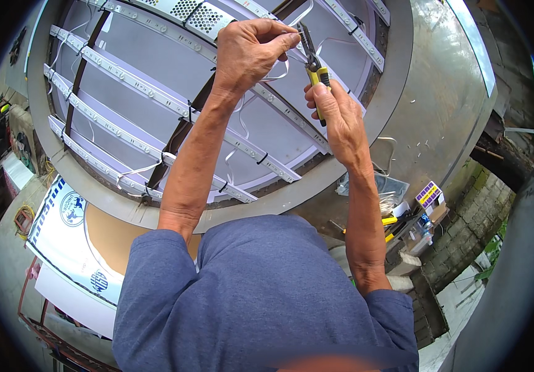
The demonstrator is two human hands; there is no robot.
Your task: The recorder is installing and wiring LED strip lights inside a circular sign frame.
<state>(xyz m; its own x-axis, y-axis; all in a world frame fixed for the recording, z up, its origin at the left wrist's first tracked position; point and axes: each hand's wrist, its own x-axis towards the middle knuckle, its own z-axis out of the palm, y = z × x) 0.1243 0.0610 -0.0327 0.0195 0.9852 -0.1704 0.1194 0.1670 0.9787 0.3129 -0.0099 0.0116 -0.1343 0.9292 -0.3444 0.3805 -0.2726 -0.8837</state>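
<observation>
My left hand (246, 57) is closed in a pinch, holding the end of a thin white wire (287, 70) between thumb and fingertips. In my right hand (340, 124) is a pair of wire strippers (315, 68) with yellow and black handles; its dark jaws point up, right beside the pinched wire end. Whether the jaws touch the wire, I cannot tell. Both hands are over a large round sign frame (397, 68) with a grey metal rim. Across it run several white LED strips (149, 92), tied to dark crossbars with black cable ties. A perforated metal power supply (200, 17) sits at the far side.
Small white clippings (420, 144) lie on the metal table (446, 74) to the right. Near its front right edge are a small box (429, 196), yellow-handled tools (391, 221) and a bundle of wires (388, 203). A printed white sheet (69, 229) lies at the lower left.
</observation>
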